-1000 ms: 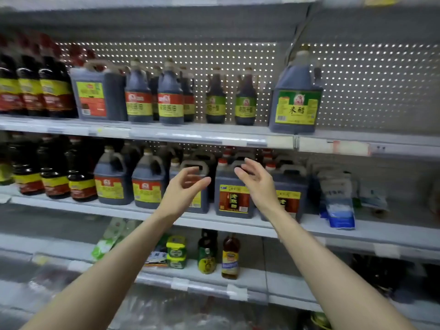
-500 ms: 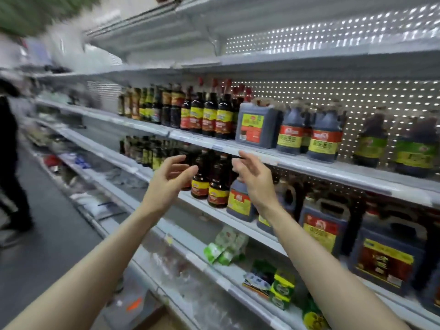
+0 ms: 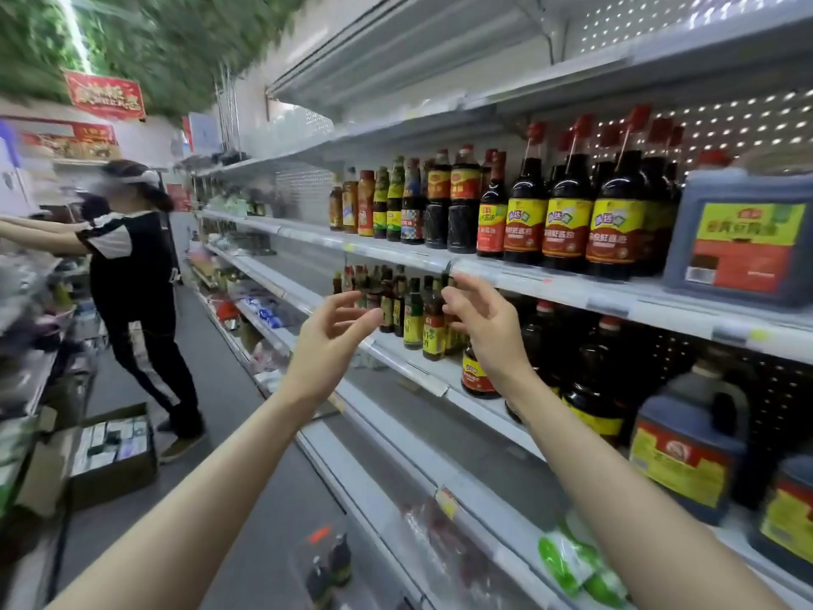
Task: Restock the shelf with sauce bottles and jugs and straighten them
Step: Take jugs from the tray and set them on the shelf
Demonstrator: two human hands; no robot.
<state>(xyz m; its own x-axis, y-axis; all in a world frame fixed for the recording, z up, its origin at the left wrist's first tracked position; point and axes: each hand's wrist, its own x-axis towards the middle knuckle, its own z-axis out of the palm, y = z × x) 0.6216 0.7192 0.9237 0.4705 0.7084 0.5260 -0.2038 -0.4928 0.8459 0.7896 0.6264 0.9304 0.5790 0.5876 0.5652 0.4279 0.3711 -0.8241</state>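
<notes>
- Left hand [image 3: 327, 345] and right hand [image 3: 488, 332] raised before the shelf [image 3: 616, 297], fingers loosely spread, holding nothing.
- Sauce bottles [image 3: 565, 217] stand on it; right hand hides some below.
- Jug [image 3: 743, 239] cut off at right.

Bottle labels [image 3: 564, 226] all illegible

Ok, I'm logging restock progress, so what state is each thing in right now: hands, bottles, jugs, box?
left hand, raised, fingers relaxed, holding nothing
right hand, raised, fingers relaxed, holding nothing
red-capped bottles, upright, capped, labels facing out
upper-shelf jug, upright, capped, label facing out
small bottles, upright on the middle shelf
cardboard box, open on the floor
</notes>
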